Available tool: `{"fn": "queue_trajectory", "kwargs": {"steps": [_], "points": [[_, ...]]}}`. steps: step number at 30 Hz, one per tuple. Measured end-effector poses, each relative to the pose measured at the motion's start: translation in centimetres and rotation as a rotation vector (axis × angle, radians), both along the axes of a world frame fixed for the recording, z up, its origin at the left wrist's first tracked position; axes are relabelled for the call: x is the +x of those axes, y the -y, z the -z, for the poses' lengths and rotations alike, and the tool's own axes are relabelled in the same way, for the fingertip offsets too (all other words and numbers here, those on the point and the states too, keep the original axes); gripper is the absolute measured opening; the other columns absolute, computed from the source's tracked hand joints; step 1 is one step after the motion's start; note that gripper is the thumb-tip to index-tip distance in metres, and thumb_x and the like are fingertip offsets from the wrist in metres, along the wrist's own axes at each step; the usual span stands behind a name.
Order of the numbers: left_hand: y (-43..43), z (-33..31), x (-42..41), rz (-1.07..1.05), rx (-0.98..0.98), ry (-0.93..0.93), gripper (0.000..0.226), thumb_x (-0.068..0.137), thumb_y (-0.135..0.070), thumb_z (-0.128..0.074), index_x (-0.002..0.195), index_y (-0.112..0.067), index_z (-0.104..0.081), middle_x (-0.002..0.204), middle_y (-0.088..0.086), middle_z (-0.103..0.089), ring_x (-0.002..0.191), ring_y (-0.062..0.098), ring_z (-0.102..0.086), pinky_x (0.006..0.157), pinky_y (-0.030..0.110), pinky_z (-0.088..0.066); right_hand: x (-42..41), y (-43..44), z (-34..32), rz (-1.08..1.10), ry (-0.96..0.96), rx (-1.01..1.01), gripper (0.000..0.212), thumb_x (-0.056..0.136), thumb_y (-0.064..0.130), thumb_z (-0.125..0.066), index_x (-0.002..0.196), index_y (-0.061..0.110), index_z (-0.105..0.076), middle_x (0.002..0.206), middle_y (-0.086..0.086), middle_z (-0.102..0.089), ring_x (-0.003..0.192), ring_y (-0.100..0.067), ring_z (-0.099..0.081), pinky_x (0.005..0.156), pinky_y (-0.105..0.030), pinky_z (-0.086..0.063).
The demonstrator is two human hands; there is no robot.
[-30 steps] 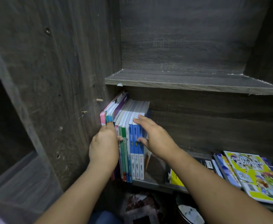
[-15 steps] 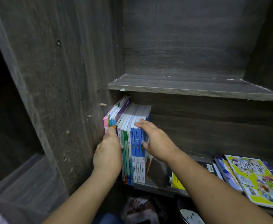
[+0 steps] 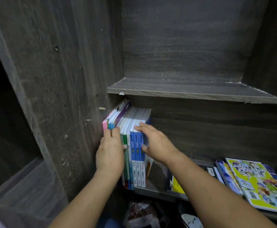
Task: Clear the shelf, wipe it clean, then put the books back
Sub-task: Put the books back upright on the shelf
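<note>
Head view: a row of books (image 3: 137, 155) stands upright, spines outward, long edges vertical, tight against the left side panel (image 3: 68, 96) of a dark wooden shelf (image 3: 159, 193). Magazines (image 3: 256, 183) lie flat further right. The right hand (image 3: 157, 143) clasps the blue end books, fingers over their tops and thumb on a spine. The left hand (image 3: 110, 152) lies on the thin leftmost spines; I cannot tell if it grips them.
</note>
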State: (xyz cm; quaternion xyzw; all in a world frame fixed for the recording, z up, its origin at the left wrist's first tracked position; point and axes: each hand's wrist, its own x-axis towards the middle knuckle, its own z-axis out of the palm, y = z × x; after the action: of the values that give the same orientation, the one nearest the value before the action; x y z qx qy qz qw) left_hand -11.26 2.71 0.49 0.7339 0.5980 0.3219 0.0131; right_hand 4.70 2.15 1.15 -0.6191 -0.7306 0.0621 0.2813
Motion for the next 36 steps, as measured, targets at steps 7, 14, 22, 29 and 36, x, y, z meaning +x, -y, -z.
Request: {"fn": "queue_trajectory", "kwargs": {"steps": [7, 14, 22, 29, 36], "points": [[0.2, 0.2, -0.4, 0.031, 0.09, 0.165, 0.032, 0.088, -0.012, -0.066, 0.119, -0.012, -0.057, 0.112, 0.009, -0.056, 0.096, 0.028, -0.06, 0.078, 0.037, -0.048, 0.0, 0.4, 0.1, -0.005, -0.014, -0.014, 0.075, 0.083, 0.006, -0.067, 0.147, 0.029, -0.036, 0.159, 0.007, -0.023, 0.143, -0.008, -0.025, 0.111, -0.018, -0.018], [-0.9, -0.6, -0.9, 0.054, 0.15, 0.286, 0.002, 0.088, -0.011, -0.063, 0.09, -0.011, -0.064, 0.088, 0.008, -0.064, 0.078, 0.028, -0.062, 0.072, 0.042, -0.053, -0.1, 0.6, 0.1, -0.013, -0.028, -0.011, 0.076, 0.083, 0.006, -0.067, 0.148, 0.027, -0.035, 0.159, 0.007, -0.022, 0.143, -0.008, -0.025, 0.112, -0.019, -0.021], [-1.8, -1.9, -0.5, 0.01, 0.227, 0.146, 0.012, 0.088, -0.002, -0.059, 0.093, -0.008, -0.067, 0.095, 0.012, -0.063, 0.082, 0.036, -0.062, 0.071, 0.041, -0.05, 0.0, 0.4, 0.4, -0.022, -0.033, -0.023, 0.078, 0.083, 0.007, -0.067, 0.149, 0.029, -0.032, 0.16, 0.009, -0.02, 0.142, -0.009, -0.027, 0.113, -0.023, -0.025], [-0.3, -2.3, -1.1, -0.022, 0.017, -0.173, 0.033, 0.087, 0.003, -0.056, 0.116, -0.013, -0.057, 0.111, 0.009, -0.059, 0.1, 0.031, -0.063, 0.079, 0.038, -0.049, -0.3, 0.8, 0.2, -0.008, -0.013, -0.046, 0.079, 0.084, 0.008, -0.066, 0.15, 0.031, -0.029, 0.16, 0.011, -0.015, 0.14, -0.012, -0.032, 0.113, -0.029, -0.032], [0.1, 2.4, -1.3, 0.124, 0.009, -0.048, 0.073, 0.081, -0.011, -0.073, 0.132, -0.023, -0.022, 0.112, 0.003, -0.059, 0.092, 0.022, -0.068, 0.073, 0.034, -0.053, -0.6, 0.9, 0.8, -0.007, -0.043, -0.075, 0.083, 0.082, 0.004, -0.067, 0.149, 0.033, -0.026, 0.161, 0.013, -0.007, 0.133, -0.022, -0.044, 0.107, -0.037, -0.04]]}}
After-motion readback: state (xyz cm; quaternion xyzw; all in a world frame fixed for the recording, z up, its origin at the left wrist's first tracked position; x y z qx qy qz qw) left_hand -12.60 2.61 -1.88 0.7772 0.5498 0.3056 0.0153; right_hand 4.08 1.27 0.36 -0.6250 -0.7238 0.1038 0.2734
